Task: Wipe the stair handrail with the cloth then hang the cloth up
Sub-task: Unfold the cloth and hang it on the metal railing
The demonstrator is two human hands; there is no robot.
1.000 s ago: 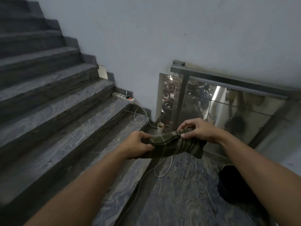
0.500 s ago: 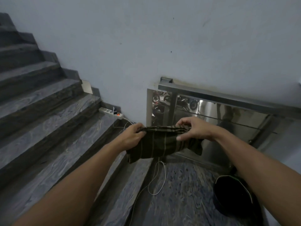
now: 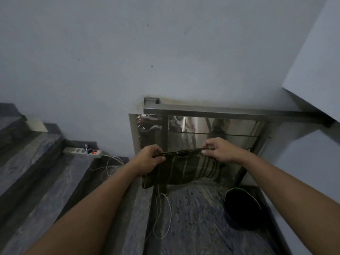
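Both hands hold the dark green cloth with thin pale stripes (image 3: 184, 168) stretched between them by its upper edge: the left hand (image 3: 150, 160) is closed in a fist around the left end, and the right hand (image 3: 219, 151) pinches the right end between thumb and fingertips, while the rest of the fabric sags in a loose fold below. The cloth hangs in the air in front of the railing's reflective panel, below the flat grey metal handrail (image 3: 230, 112) that runs from the pale blue wall (image 3: 165, 52) toward the right, and does not touch it. Judging by this, the step in hand is bringing the cloth to the rail, to wipe it or drape it. To do it well, keep the top edge taut and level, lift it clear above the rail, and avoid the white cable (image 3: 161, 208) looped on the grey marbled floor (image 3: 198, 227) and the round black bucket (image 3: 242, 208) near the railing's right foot.
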